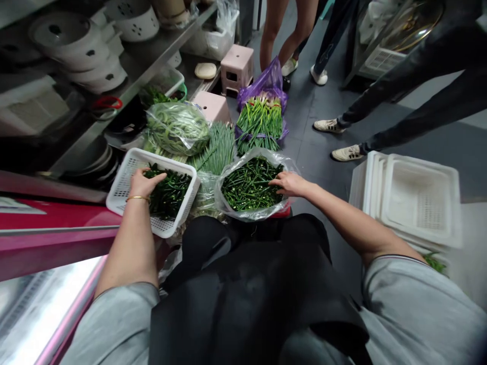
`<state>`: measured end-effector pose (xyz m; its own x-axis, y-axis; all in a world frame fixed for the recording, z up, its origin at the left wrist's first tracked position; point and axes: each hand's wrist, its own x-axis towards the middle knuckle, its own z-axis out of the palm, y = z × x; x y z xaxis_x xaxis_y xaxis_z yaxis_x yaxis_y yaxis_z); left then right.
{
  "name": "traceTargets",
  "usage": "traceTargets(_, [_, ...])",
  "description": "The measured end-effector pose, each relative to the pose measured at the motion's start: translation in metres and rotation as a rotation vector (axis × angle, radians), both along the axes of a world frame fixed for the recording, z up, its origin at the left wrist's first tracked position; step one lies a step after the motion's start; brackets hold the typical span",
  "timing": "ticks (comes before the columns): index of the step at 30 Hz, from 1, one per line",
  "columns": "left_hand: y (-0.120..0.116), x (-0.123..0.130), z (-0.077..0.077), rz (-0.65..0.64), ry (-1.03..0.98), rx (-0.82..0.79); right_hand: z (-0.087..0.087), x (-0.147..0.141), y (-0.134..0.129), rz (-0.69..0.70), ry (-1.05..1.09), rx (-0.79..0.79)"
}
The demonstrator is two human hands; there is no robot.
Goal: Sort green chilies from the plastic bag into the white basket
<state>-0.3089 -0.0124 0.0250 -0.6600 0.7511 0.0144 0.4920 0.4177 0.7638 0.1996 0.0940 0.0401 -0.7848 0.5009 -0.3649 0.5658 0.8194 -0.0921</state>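
Loosely spread, the left hand (pixel 142 183) is at the dark greens (pixel 171 190) in the white basket (pixel 124 185); whether the right hand (pixel 287 183) grips any green stems (pixel 247 186) can't be made out. Those stems fill the clear bag (pixel 249 216), right of the basket, with a purple bag (pixel 264 83) farther off.

The left forearm (pixel 133 238) is extended forward; the left hand (pixel 142 185) is held palm down, with the thumb (pixel 158 178) spread toward the right. The right forearm (pixel 338 218) is angled inward, and the right hand (pixel 289 183) is pointed leftward, with its fingers (pixel 277 182) slightly bent
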Motion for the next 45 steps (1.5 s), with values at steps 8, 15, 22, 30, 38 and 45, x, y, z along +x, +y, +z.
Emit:
traceTargets(8, [-0.019, 0.097, 0.05, -0.125, -0.1, 0.267, 0.016, -0.075, 0.002, -0.147, 0.066, 0.063])
traceTargets(15, [-0.017, 0.267, 0.031, -0.767, -0.209, 0.076, -0.013, -0.061, 0.0, -0.18, 0.051, 0.07])
traceTargets(22, [0.042, 0.299, -0.021, -0.803, 0.25, -0.094, -0.016, -0.04, -0.003, -0.225, 0.006, 0.058])
traceTargets(30, [0.063, 0.281, 0.017, -1.164, -0.012, 0.0, 0.035, -0.038, 0.005, -0.179, 0.33, -0.165])
traceTargets(38, [0.037, 0.251, 0.006, -0.685, -0.691, 0.05, -0.014, -0.035, -0.014, -0.21, 0.139, -0.042])
traceTargets(45, [0.05, 0.272, -0.02, -0.614, -0.634, 0.148, 0.009, -0.045, -0.006, -0.153, 0.196, 0.093])
